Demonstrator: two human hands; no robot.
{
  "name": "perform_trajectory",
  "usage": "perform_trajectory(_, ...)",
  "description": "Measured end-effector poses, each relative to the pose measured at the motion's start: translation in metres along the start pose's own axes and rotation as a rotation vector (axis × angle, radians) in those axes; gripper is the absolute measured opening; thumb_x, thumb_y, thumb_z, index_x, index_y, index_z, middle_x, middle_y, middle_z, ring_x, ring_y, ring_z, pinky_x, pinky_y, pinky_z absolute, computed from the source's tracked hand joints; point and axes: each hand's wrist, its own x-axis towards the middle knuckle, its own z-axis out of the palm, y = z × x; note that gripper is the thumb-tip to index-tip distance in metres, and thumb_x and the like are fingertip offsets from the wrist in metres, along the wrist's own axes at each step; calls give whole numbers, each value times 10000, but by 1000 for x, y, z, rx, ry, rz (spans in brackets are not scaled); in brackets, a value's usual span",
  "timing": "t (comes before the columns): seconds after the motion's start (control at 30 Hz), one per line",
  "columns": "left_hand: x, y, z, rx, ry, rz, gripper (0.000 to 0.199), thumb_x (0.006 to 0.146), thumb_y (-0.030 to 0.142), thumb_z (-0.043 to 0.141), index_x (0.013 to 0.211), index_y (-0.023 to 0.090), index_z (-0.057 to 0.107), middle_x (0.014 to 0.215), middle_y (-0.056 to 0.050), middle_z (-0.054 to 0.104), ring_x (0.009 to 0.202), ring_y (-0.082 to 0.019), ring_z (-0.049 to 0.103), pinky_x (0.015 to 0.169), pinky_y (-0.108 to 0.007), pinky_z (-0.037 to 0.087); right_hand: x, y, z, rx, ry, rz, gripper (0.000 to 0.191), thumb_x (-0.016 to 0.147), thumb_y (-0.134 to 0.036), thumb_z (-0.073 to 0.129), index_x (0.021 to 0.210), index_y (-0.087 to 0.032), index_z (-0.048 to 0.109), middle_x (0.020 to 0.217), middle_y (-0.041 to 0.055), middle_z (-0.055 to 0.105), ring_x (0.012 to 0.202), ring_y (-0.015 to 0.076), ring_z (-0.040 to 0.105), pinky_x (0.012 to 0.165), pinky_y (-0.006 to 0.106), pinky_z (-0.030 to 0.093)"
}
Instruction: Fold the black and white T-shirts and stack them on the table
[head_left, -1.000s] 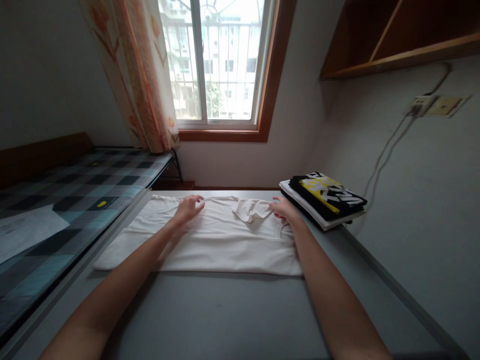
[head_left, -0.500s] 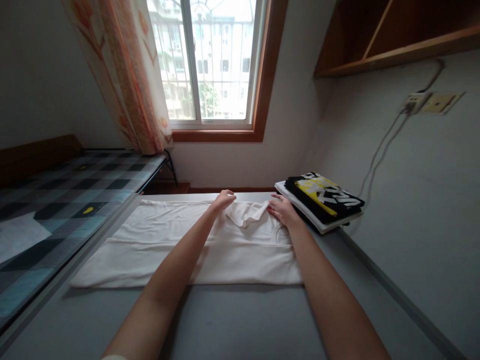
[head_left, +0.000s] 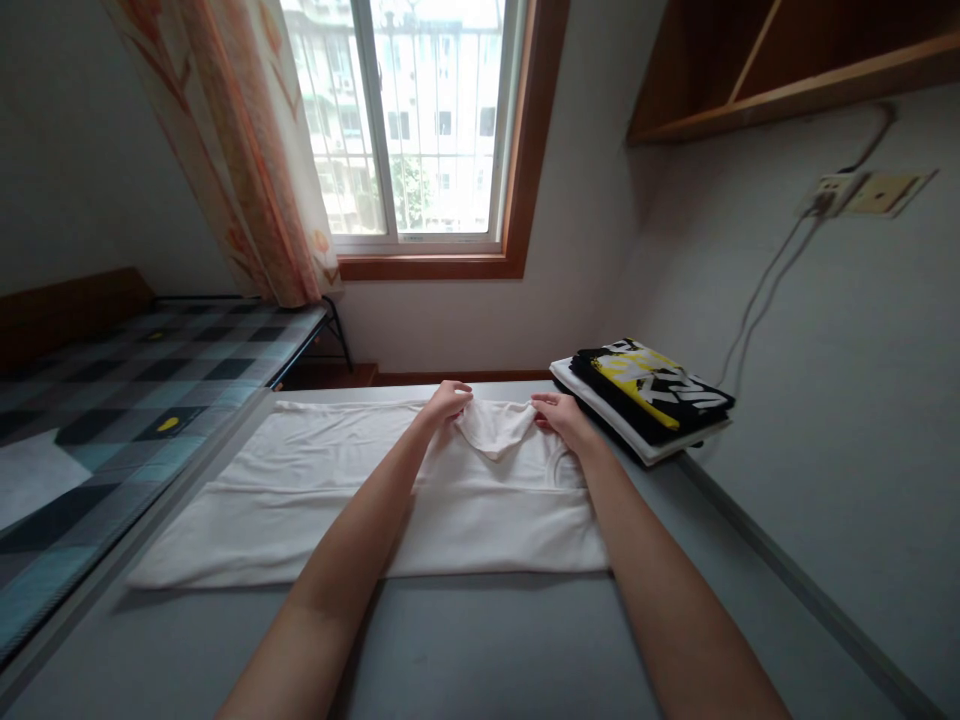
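A white T-shirt (head_left: 300,515) lies lengthwise on the grey table (head_left: 480,650), its near side folded over in a long strip. At its far edge, right of the middle, my left hand (head_left: 448,402) pinches one end of a small folded flap, which looks like a sleeve. My right hand (head_left: 561,413) grips the other end of that flap, with its fingers closed on the cloth. Between the hands the flap hangs in a shallow curve over the shirt. The neckline curves just below my right hand.
A stack of folded clothes (head_left: 645,400), black with yellow and white print on top, stands at the table's back right. To the left is a bed with a checked cover (head_left: 225,345) and a sheet of paper (head_left: 37,475). A wooden shelf (head_left: 810,80) hangs above right.
The flap between my hands has been drawn straighter and smoother. My right hand's fingers have closed on its corner. The left hand has barely moved. The view has shifted slightly.
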Motion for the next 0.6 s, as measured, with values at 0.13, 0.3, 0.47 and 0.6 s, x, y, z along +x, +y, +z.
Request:
perform_trajectory(0.13,-1,-2,0,-127,-25,-2,300,731,128,665,1028,80,669,795,-77,673,677,-106,622,649,-202,486,3,3,1,42,53,-31,135,769,-50,628,882,-122,646,850,56,670,608,88,620,568,188,558)
perform_trajectory(0.3,0,-5,-8,-188,-94,-35,279,730,166,704,994,82,671,793,-89,698,655,-114,644,610,-206,500,3,10,1,32,80,-29,244,719,4,624,932,-111,657,792,31,635,592,101,618,584,223,582)
perform_trajectory(0.47,7,-8,-7,-110,-77,-33,218,747,216,714,926,92,696,740,-74,698,600,-127,642,473,-187,402,6,14,2,-33,85,-34,411,679,32,624,1066,-92,683,707,-6,605,486,77,560,497,196,530)
perform_trajectory(0.6,13,-14,5,4,51,29,217,770,316,712,802,101,704,708,-71,688,634,-138,631,510,-200,408,6,14,2,-143,69,-46,469,698,-26,644,1162,-92,673,709,0,633,432,61,525,434,182,455)
